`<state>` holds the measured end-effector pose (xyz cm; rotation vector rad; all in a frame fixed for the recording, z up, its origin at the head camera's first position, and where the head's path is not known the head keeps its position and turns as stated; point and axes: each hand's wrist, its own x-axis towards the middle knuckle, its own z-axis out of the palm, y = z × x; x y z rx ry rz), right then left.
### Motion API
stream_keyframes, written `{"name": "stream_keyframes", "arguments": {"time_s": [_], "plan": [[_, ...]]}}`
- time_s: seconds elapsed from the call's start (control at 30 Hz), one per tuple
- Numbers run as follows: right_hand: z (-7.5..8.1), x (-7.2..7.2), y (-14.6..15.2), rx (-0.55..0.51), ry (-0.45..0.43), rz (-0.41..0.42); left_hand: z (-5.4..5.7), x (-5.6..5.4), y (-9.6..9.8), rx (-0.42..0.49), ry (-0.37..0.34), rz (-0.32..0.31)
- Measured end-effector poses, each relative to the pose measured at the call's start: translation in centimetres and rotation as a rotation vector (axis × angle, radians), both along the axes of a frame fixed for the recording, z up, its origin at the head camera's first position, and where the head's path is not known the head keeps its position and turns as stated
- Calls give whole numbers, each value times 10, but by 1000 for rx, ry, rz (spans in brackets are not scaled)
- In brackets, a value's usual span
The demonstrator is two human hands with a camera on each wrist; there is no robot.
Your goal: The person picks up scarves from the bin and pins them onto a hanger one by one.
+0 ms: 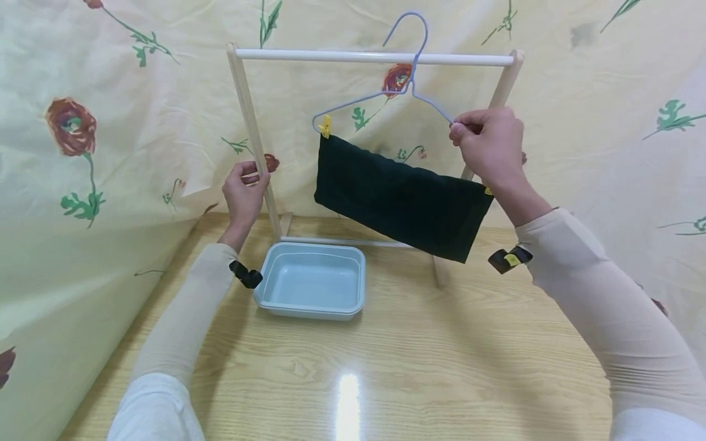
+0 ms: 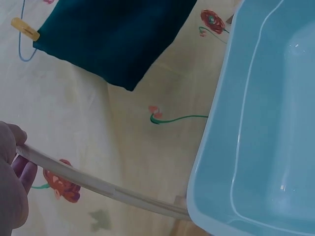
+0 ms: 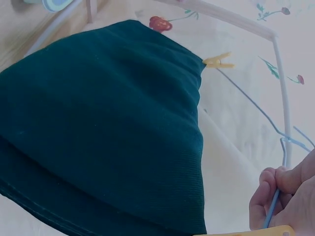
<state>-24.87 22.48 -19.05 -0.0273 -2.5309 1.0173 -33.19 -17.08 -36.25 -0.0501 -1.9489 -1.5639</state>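
My right hand pinches the right arm of a thin blue wire hanger. From the hanger hangs a folded dark green cloth, tilted lower on its right side. A yellow clothespin clips its left corner; another yellow clip shows at the edge of the right wrist view beside the right hand. The hanger's hook stands above the white top bar of a wooden rack; I cannot tell whether they touch. My left hand grips the rack's left post between thumb and fingers.
A light blue plastic basin stands on the wooden table in front of the rack's left foot. Flower-printed fabric covers the walls behind and at the sides. The rack's right post is partly behind my right hand.
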Motion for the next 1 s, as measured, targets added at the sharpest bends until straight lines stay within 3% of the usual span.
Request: {"name": "stream_keyframes", "arguments": {"time_s": [0.67,1.0], "plan": [[-36,-11,-14,-23,-6,98,0,-2,-3,7,-14,-29],[-38,-14,-14,-19,-60,133,-1,-1,-3,-17,-8,-29]]}}
